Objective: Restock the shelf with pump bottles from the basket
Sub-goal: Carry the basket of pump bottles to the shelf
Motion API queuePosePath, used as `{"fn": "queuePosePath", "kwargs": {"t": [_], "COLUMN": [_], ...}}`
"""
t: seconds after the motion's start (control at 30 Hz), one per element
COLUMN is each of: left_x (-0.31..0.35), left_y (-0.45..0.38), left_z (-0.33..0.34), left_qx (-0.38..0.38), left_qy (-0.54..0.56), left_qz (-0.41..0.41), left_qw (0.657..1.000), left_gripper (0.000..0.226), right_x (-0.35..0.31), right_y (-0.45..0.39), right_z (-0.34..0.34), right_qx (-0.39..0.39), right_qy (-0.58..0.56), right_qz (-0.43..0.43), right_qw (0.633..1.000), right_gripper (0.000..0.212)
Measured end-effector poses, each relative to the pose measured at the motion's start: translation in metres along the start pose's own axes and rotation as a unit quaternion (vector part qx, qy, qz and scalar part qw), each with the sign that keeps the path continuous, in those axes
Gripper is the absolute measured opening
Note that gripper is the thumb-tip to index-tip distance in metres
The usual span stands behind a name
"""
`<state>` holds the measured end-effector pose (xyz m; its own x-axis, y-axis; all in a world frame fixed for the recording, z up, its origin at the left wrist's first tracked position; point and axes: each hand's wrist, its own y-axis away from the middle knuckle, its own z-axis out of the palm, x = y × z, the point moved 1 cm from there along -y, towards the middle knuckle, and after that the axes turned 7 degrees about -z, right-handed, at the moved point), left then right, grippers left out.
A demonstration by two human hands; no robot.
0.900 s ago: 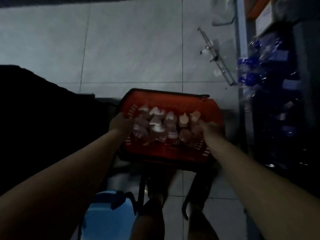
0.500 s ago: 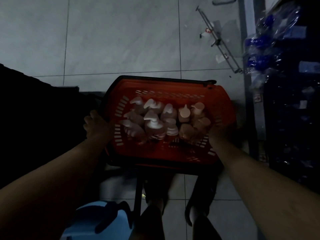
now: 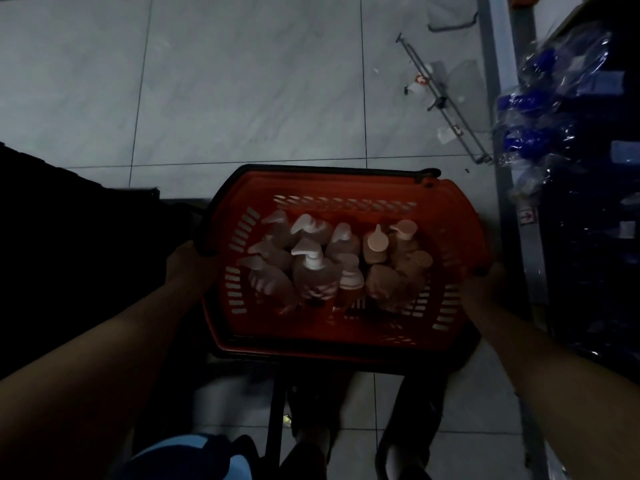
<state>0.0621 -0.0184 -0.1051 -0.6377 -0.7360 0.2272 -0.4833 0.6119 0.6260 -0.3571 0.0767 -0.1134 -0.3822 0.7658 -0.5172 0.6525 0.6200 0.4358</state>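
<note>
A red plastic basket with a black rim hangs in front of me above the tiled floor. Several pale pump bottles stand packed inside it, pump heads up. My left hand grips the basket's left rim. On the opposite side my right hand holds the right rim. The shelf rises along the right edge of the view, dark and stocked with blue wrapped packs.
A metal display hook with tags lies on the floor near the shelf's base. A dark mass fills the left side. A blue container and my feet are below the basket.
Both hands shifted outward from the basket's inside to its side rims. The basket has dropped lower and sits more open to view.
</note>
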Motion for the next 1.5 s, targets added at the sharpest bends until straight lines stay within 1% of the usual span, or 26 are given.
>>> {"fn": "queuePosePath", "kwargs": {"t": [0.03, 0.07, 0.13, 0.23, 0.27, 0.3, 0.4, 0.5, 0.6, 0.67, 0.73, 0.83, 0.9, 1.0, 1.07, 1.13, 1.17, 1.23, 1.33, 1.43, 1.5], "left_x": [0.003, 0.003, 0.003, 0.005, 0.008, 0.016, 0.041, 0.072, 0.104, 0.129, 0.157, 0.194, 0.214, 0.244, 0.266, 0.288, 0.299, 0.323, 0.372, 0.427, 0.464], "left_y": [0.003, 0.005, 0.019, 0.059, 0.072, 0.089, 0.138, 0.188, 0.232, 0.262, 0.291, 0.329, 0.349, 0.365, 0.367, 0.364, 0.359, 0.346, 0.323, 0.303, 0.286], "left_z": [-0.005, -0.009, -0.026, -0.063, -0.078, -0.097, -0.164, -0.243, -0.322, -0.372, -0.424, -0.492, -0.532, -0.575, -0.598, -0.613, -0.620, -0.627, -0.632, -0.637, -0.644], "left_qx": [0.012, 0.027, 0.030, 0.013, 0.012, 0.014, 0.035, 0.054, 0.072, 0.095, 0.107, 0.138, 0.163, 0.198, 0.212, 0.220, 0.221, 0.222, 0.219, 0.212, 0.209], "left_qy": [-0.010, -0.005, 0.013, 0.015, 0.020, 0.025, 0.039, 0.044, 0.055, 0.061, 0.065, 0.060, 0.066, 0.071, 0.065, 0.060, 0.056, 0.040, 0.022, 0.018, 0.019], "left_qz": [0.009, 0.015, 0.019, 0.026, 0.031, 0.029, 0.047, 0.066, 0.100, 0.127, 0.148, 0.182, 0.205, 0.225, 0.232, 0.229, 0.225, 0.213, 0.187, 0.169, 0.158], "left_qw": [1.000, 1.000, 0.999, 0.999, 0.999, 0.999, 0.997, 0.995, 0.991, 0.985, 0.981, 0.972, 0.963, 0.952, 0.947, 0.946, 0.947, 0.951, 0.957, 0.962, 0.965], "left_gripper": [0.043, 0.044, 0.058, 0.085, 0.089, 0.087, 0.071, 0.066, 0.049, 0.037, 0.030, 0.034, 0.034, 0.044, 0.037, 0.029, 0.028, 0.031, 0.021, 0.028, 0.026], "right_x": [-0.005, -0.013, -0.026, -0.045, -0.056, -0.072, -0.124, -0.181, -0.240, -0.280, -0.322, -0.371, -0.408, -0.459, -0.486, -0.511, -0.522, -0.545, -0.583, -0.620, -0.646], "right_y": [-0.005, -0.003, 0.002, 0.017, 0.024, 0.032, 0.061, 0.094, 0.129, 0.154, 0.174, 0.183, 0.194, 0.212, 0.207, 0.199, 0.189, 0.168, 0.123, 0.071, 0.035], "right_z": [-0.004, -0.011, -0.026, -0.061, -0.077, -0.093, -0.151, -0.220, -0.292, -0.338, -0.379, -0.432, -0.465, -0.508, -0.529, -0.541, -0.545, -0.547, -0.546, -0.543, -0.542], "right_qx": [0.010, 0.021, 0.024, -0.003, -0.005, -0.005, 0.002, 0.018, 0.026, 0.036, 0.042, 0.074, 0.096, 0.102, 0.104, 0.090, 0.084, 0.077, 0.048, 0.014, 0.009], "right_qy": [0.008, 0.007, 0.012, 0.006, 0.009, 0.010, 0.024, 0.022, 0.030, 0.026, 0.014, -0.004, -0.008, -0.043, -0.063, -0.060, -0.060, -0.054, -0.057, -0.068, -0.081], "right_qz": [-0.008, -0.007, -0.015, -0.055, -0.053, -0.049, -0.028, -0.042, -0.051, -0.062, -0.076, -0.108, -0.125, -0.145, -0.161, -0.170, -0.173, -0.175, -0.164, -0.158, -0.169], "right_qw": [1.000, 1.000, 1.000, 0.998, 0.999, 0.999, 0.999, 0.999, 0.998, 0.997, 0.996, 0.991, 0.987, 0.983, 0.979, 0.979, 0.979, 0.980, 0.984, 0.985, 0.982], "right_gripper": [0.030, 0.030, 0.026, 0.015, 0.013, 0.013, 0.021, 0.031, 0.032, 0.028, 0.028, 0.040, 0.037, 0.029, 0.030, 0.028, 0.030, 0.044, 0.061, 0.061, 0.056]}}
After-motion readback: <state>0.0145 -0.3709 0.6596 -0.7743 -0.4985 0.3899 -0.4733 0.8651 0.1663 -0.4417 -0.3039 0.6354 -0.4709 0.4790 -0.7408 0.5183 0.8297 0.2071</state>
